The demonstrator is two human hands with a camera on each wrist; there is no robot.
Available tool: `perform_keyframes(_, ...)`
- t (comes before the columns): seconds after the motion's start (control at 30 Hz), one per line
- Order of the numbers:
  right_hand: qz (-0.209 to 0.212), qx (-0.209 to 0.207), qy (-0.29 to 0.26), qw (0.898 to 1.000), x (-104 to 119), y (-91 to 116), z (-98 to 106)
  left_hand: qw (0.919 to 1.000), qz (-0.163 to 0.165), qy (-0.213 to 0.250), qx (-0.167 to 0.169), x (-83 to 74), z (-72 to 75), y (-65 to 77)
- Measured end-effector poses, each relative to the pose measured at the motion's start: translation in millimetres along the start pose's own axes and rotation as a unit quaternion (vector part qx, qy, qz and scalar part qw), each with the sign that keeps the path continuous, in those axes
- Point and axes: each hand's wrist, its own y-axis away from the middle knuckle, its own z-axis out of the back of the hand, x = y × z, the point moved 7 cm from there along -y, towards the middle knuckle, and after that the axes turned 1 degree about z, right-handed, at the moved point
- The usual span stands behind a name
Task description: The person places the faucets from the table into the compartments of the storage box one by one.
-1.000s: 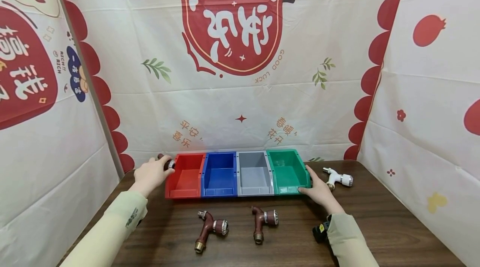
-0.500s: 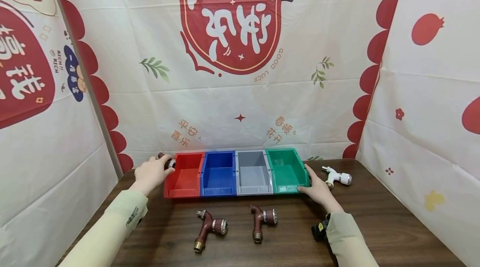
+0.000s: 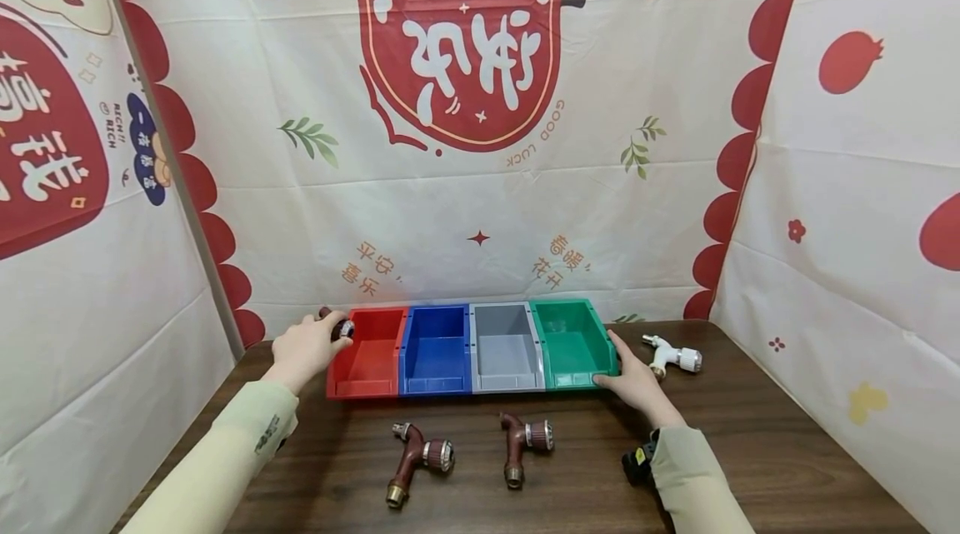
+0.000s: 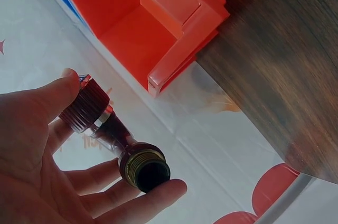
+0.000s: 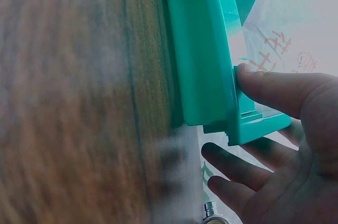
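Observation:
My left hand (image 3: 303, 351) holds a dark red-brown faucet (image 4: 113, 131) by its ribbed knob and body, just left of the red bin (image 3: 367, 388). In the left wrist view the faucet's threaded brass end faces the camera, with the thumb on the knob and fingertips under the threaded end. My right hand (image 3: 636, 380) grips the front right corner of the green bin (image 5: 203, 60), thumb on the front rim and some fingers behind the side wall. Two similar red-brown faucets, one on the left (image 3: 412, 463) and one nearer the middle (image 3: 517, 446), lie in front of the bins.
Between the red and green bins sit a blue bin (image 3: 437, 384) and a grey bin (image 3: 510, 381), all in one joined row. A white faucet (image 3: 675, 356) lies right of the green bin. Printed cloth (image 3: 480, 192) hangs behind the wooden table (image 3: 585, 484).
My left hand, still holding the faucet, has shifted very slightly right toward the red bin. The right hand keeps its grip on the green bin; the head view has moved a little.

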Motion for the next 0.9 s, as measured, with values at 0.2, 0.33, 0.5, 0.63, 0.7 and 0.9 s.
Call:
perform_keyframes(0.2, -0.005, 0.001, 0.007, 1.0, 0.4, 0.1, -0.1, 1.0, -0.002, 0.003, 0.0, -0.5, -3.0, -2.6)
perform_keyframes(0.33, -0.007, -0.001, 0.007, 1.0, -0.8, -0.4, 0.5, 1.0, -0.003, 0.004, 0.0, -1.0, -4.2, -3.8)
perform_keyframes(0.5, -0.006, -0.003, 0.006, 1.0, -1.4, -0.8, 0.5, 1.0, -0.001, 0.002, 0.001, -3.1, -5.4, -3.9)
perform_keyframes(0.63, -0.004, -0.002, 0.014, 1.0, -1.9, -1.2, -0.7, 1.0, -0.001, -0.004, 0.0, -5.1, -5.4, -2.2)
perform_keyframes(0.7, -0.002, -0.002, 0.019, 1.0, -1.7, -1.4, -1.4, 1.0, -0.002, -0.004, 0.0, -5.8, -5.2, -1.3)
perform_keyframes(0.9, -0.002, -0.004, 0.019, 1.0, -2.1, -1.6, -1.3, 1.0, -0.004, 0.002, 0.002, -9.2, -4.4, -2.1)
